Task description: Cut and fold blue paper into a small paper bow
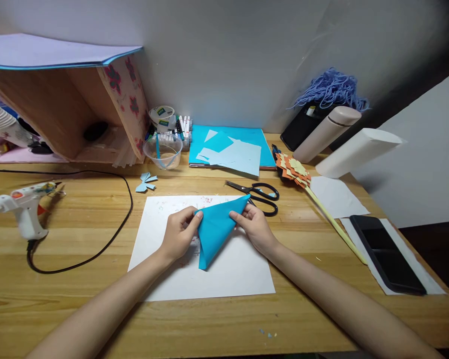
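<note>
Folded blue paper over white sheet. We pinch it: left hand at 10 o'clock, right hand at 2, likely keeping fold steady. Glue gun at 9 o'clock, seemingly parked clear.

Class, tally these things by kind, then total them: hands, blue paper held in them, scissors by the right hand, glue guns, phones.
Hands (left hand, right hand): 2
Held blue paper: 1
Scissors: 1
Glue gun: 1
Phone: 1
Total: 6
</note>
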`<move>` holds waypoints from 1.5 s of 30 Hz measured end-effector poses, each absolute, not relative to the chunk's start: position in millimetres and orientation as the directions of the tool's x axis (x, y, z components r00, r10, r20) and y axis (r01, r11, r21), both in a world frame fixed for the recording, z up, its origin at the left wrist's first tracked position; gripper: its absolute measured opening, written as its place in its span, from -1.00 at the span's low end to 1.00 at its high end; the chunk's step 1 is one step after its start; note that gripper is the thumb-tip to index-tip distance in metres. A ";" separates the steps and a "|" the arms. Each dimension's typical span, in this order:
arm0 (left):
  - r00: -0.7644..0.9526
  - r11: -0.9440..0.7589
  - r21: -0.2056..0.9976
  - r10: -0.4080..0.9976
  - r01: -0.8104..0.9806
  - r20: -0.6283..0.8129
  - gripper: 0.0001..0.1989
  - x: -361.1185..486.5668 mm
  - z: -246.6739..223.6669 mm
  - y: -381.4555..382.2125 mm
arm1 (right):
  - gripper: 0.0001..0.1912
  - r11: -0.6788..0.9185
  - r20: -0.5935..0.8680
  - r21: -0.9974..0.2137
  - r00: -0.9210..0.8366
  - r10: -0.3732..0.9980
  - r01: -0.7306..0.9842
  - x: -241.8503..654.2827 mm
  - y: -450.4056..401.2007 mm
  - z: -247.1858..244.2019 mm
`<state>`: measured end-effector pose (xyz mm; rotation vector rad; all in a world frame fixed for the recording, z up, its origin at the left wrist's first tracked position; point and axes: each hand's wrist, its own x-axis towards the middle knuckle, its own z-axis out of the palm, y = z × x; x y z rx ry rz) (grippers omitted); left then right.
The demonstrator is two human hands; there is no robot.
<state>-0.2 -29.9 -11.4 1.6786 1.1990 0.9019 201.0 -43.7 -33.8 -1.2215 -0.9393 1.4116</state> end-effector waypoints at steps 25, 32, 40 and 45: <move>0.278 -0.183 0.909 0.957 0.373 0.078 -0.64 -1.5 -12.1 -26.4 | -0.67 -0.152 -0.143 -0.966 -0.058 0.988 -0.207 215.7 -28.8 -34.5; 0.294 -0.188 0.900 0.953 0.394 0.070 -0.65 -2.1 -12.0 -22.8 | -0.71 -0.091 -0.095 -0.987 0.028 0.995 -0.134 218.8 -28.1 -36.9; 0.323 -0.113 0.939 0.946 0.324 0.002 -0.62 -4.3 -14.8 -21.0 | -0.59 -0.091 -0.106 -0.970 0.054 0.993 -0.223 216.6 -30.1 -35.3; 0.314 -0.067 0.964 0.949 0.255 -0.017 -0.60 -1.6 -13.9 -22.1 | -0.59 -0.128 -0.142 -0.959 0.038 0.989 -0.252 215.8 -30.6 -36.5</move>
